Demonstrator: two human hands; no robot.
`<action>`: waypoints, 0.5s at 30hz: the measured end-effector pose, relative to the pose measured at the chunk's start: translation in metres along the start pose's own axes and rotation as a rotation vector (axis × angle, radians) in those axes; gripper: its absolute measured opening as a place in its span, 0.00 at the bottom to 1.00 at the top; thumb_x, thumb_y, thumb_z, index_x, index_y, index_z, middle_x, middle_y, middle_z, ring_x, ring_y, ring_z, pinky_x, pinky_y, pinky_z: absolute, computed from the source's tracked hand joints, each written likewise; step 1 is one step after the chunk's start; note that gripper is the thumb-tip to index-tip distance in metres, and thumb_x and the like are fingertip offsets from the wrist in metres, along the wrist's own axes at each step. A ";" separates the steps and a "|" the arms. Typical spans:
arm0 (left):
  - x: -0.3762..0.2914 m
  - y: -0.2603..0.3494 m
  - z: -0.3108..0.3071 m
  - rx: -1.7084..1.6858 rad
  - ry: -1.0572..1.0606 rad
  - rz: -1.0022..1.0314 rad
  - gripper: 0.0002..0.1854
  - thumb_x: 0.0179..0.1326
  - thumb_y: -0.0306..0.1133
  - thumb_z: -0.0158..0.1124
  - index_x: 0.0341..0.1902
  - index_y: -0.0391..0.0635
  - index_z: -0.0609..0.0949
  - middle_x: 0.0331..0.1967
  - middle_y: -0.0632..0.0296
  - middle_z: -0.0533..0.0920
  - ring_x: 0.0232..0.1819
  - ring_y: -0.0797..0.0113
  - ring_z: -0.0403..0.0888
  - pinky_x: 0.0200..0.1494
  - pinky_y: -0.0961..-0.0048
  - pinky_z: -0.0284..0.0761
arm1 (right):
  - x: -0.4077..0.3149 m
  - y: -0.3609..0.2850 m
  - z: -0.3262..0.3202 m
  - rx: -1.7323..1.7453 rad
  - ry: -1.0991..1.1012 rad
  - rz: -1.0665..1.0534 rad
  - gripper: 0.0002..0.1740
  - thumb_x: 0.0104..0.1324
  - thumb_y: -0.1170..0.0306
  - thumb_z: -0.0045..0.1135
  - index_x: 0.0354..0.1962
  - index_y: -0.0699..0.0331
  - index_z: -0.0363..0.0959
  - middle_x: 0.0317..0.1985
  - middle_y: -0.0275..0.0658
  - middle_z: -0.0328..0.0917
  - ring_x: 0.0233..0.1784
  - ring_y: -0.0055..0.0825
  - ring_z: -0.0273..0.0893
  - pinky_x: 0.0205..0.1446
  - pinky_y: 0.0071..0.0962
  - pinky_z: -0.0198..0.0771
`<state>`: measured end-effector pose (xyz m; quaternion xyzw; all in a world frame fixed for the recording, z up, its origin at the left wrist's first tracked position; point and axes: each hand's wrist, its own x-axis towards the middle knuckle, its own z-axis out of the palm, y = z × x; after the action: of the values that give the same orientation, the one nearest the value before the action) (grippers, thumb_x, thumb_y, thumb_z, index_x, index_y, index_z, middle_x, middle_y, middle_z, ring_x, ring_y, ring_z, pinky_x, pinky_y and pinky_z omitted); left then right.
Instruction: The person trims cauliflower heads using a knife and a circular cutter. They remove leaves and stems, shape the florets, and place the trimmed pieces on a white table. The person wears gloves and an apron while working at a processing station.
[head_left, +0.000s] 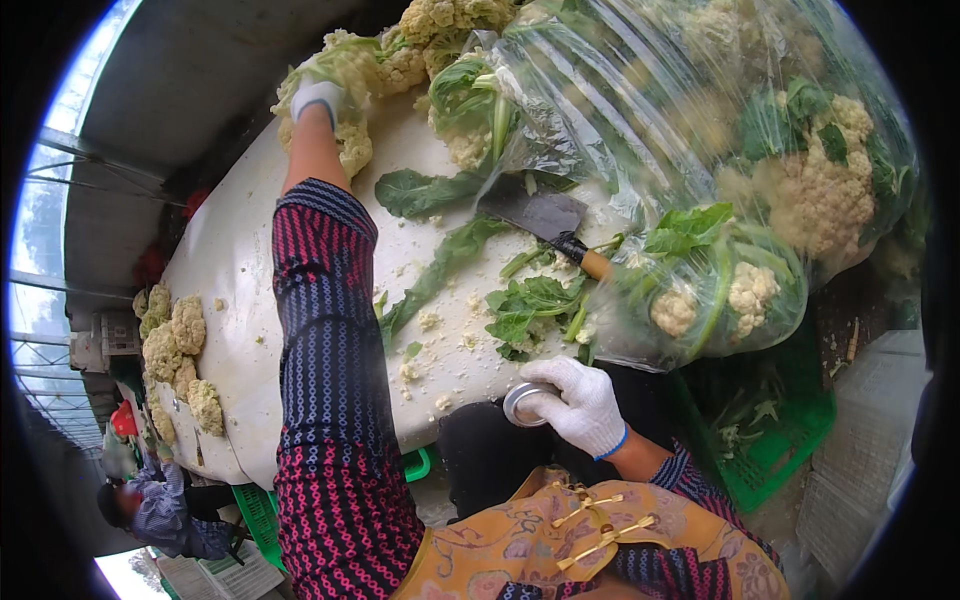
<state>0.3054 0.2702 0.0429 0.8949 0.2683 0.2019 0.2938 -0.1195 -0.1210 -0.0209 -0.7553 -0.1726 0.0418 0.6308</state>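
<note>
My left hand (318, 96), in a white knit glove, reaches far across the white tabletop (247, 195). It is closed over a cauliflower head (341, 60), which looks blurred; the fingertips are hidden. Close to my body, my right hand (577, 401), also gloved, grips a round metal-rimmed object (525, 405) whose exact kind I cannot tell. A cleaver (536, 206) with a wooden handle (596, 264) lies between the hands, its handle end against a clear plastic bag (585, 90) of cauliflower. Around it are a long loose leaf (450, 266), a leafy trimming (536, 307) and pale crumbs.
More cauliflower heads (450, 22) are heaped at the back, and several trimmed ones (176, 337) sit at the left. A green plastic crate (787, 446) with leaf scraps stands at lower right. Another person (169, 502) sits at far left.
</note>
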 end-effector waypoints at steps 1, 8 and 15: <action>-0.007 -0.008 0.003 0.327 0.127 0.141 0.34 0.63 0.53 0.64 0.73 0.59 0.76 0.66 0.43 0.78 0.71 0.48 0.74 0.72 0.58 0.69 | 0.001 0.000 0.001 -0.005 0.005 -0.006 0.16 0.58 0.75 0.70 0.45 0.64 0.82 0.38 0.45 0.85 0.38 0.42 0.87 0.42 0.32 0.81; -0.112 0.023 0.013 0.024 -0.160 0.539 0.19 0.54 0.43 0.74 0.47 0.48 0.91 0.40 0.61 0.91 0.40 0.65 0.89 0.50 0.69 0.82 | 0.001 0.012 0.012 -0.012 0.009 -0.034 0.15 0.58 0.74 0.69 0.45 0.64 0.82 0.40 0.46 0.85 0.41 0.44 0.87 0.46 0.34 0.82; -0.271 0.052 0.043 0.170 -0.596 1.002 0.22 0.57 0.45 0.71 0.54 0.51 0.88 0.49 0.54 0.88 0.46 0.52 0.87 0.52 0.62 0.81 | -0.002 0.014 0.020 -0.010 -0.004 -0.006 0.17 0.56 0.79 0.68 0.45 0.68 0.82 0.43 0.47 0.86 0.43 0.38 0.87 0.51 0.30 0.81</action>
<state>0.1368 0.0545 -0.0112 0.9512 -0.2661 0.0336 0.1526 -0.1240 -0.1048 -0.0384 -0.7578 -0.1763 0.0405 0.6269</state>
